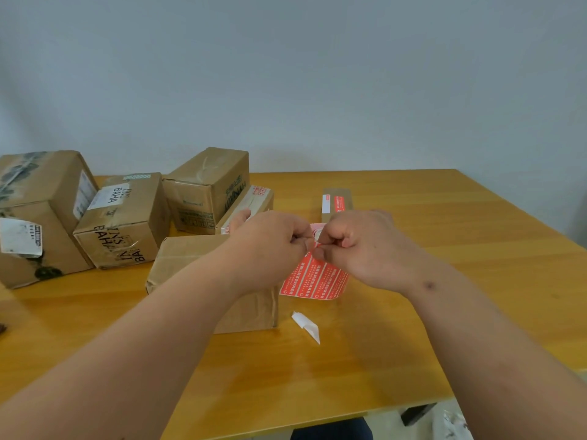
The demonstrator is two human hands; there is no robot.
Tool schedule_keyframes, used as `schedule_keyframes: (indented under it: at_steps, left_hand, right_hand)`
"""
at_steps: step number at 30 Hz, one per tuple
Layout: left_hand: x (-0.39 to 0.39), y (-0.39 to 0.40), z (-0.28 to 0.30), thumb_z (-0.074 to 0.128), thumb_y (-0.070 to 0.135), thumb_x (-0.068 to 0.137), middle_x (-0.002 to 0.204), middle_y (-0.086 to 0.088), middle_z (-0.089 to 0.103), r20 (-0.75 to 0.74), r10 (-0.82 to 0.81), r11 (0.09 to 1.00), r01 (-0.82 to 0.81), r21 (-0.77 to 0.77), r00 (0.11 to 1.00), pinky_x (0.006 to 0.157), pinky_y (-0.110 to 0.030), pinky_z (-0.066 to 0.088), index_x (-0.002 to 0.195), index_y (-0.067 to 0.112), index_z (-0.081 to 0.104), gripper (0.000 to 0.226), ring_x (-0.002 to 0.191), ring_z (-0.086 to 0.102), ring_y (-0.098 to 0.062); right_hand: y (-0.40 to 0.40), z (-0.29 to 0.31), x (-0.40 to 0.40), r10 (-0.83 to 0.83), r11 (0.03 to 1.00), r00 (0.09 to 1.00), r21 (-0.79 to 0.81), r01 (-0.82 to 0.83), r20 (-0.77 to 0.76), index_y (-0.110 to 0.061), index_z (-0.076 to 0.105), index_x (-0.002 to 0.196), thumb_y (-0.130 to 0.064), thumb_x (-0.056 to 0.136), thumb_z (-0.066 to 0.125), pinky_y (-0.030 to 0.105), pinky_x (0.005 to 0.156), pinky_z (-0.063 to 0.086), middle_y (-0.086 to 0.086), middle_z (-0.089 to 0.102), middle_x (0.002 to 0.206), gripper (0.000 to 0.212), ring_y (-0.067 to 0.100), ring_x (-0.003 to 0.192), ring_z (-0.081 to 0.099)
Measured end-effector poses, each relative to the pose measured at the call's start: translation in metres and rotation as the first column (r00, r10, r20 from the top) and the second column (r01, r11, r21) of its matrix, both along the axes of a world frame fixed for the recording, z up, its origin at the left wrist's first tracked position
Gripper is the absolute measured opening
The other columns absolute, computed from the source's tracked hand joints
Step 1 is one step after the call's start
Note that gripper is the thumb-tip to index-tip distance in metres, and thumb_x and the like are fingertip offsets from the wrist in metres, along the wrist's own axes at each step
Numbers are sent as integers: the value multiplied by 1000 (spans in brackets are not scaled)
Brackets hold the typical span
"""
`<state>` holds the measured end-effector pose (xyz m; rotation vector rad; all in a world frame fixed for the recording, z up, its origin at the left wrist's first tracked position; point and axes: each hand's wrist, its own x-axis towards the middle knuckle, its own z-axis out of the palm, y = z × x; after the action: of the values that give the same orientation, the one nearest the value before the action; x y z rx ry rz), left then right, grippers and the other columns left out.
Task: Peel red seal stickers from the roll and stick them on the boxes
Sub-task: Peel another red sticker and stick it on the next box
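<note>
A person's left hand (pixel 270 246) and right hand (pixel 359 246) meet above a yellow wooden table (pixel 413 328), fingers curled in, both pinching at the top of a roll of red seal stickers (pixel 314 277) held between them. A loose strip of printed red labels hangs down from the pinch toward the tabletop; whether a sticker has come free of its backing cannot be told, as the fingertips hide the edge.

Directly beneath the left wrist sits a plain cardboard box (pixel 209 281), with no red seal visible on its top. Two boxes farther back seem already sealed: a flat box (pixel 254 201) leaning against the pile and a small box (pixel 338 200) behind the right hand each show a red-and-white label. Three larger taped cartons (pixel 124 220) at left carry no red seal that can be seen. A white scrap of paper (pixel 306 325), likely spent backing, lies near the roll. The job looks under way, with most boxes left.
</note>
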<state>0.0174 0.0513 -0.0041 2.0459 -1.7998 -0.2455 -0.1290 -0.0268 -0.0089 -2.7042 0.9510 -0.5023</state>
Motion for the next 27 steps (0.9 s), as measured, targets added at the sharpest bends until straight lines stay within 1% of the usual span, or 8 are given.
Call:
schedule_keyframes:
  at_steps: [2,6,11,13,16,18,24,27]
  left_hand:
    - [0,1,0,45,31,99,70,8,60,-19,3,1000,-3,-9,1000,116,-45,15,67,29,51,33,73,51,1]
    - [-1,4,1,48,28,98,66,8,57,-108,10,1000,-13,-25,994,110,-48,30,68,25,55,31,67,50,-2]
    - [3,6,1,50,26,98,63,7,55,-234,-22,1000,16,-26,972,102,-48,37,78,15,64,26,59,48,-6]
    - [4,6,-1,51,26,97,61,7,55,-275,-36,999,30,-26,961,93,-45,41,79,13,65,26,57,47,-6]
    - [6,5,-3,53,26,96,62,5,57,-342,-46,999,40,-26,938,70,-30,38,80,11,67,26,56,48,-7]
    - [7,5,-4,54,26,95,64,4,59,-368,-47,999,40,-27,929,62,-25,38,81,11,67,25,56,49,-7]
    - [9,3,-5,54,24,95,61,9,58,-413,-54,999,47,-27,909,55,-25,40,83,10,69,23,51,48,-2]
    - [10,3,-7,55,24,95,59,9,56,-430,-59,998,51,-31,901,54,-24,39,83,8,68,24,47,45,0]
  right_hand:
    - [0,-1,1,3,1000,1000,-21,-3,1,-20,71,79,-36,88,64,41,98,32,-17,59,75,19,1,75,55]
    - [0,-2,1,19,1000,999,-3,-19,40,-12,71,76,-30,86,67,36,92,35,-28,47,60,20,-7,63,48]
    - [2,0,2,49,998,996,37,-52,78,-10,71,76,-27,86,68,33,80,34,-21,55,67,20,-1,69,54]
    - [3,1,1,53,996,993,64,-59,105,-11,71,77,-26,85,69,31,79,32,-20,56,70,17,-2,71,54]
    - [3,2,1,50,991,990,114,-65,132,-11,72,78,-23,85,70,32,80,35,-27,51,68,14,-14,68,50]
    - [4,3,0,50,988,988,139,-70,143,-10,71,78,-22,85,70,32,80,37,-27,51,68,14,-13,69,51]
    - [4,3,0,50,986,987,151,-73,153,-12,72,78,-23,85,70,20,69,31,-29,49,65,14,-17,67,50]
    - [5,2,0,59,986,986,147,-82,157,-11,72,79,-23,86,69,16,66,32,-26,52,68,14,-11,69,51]
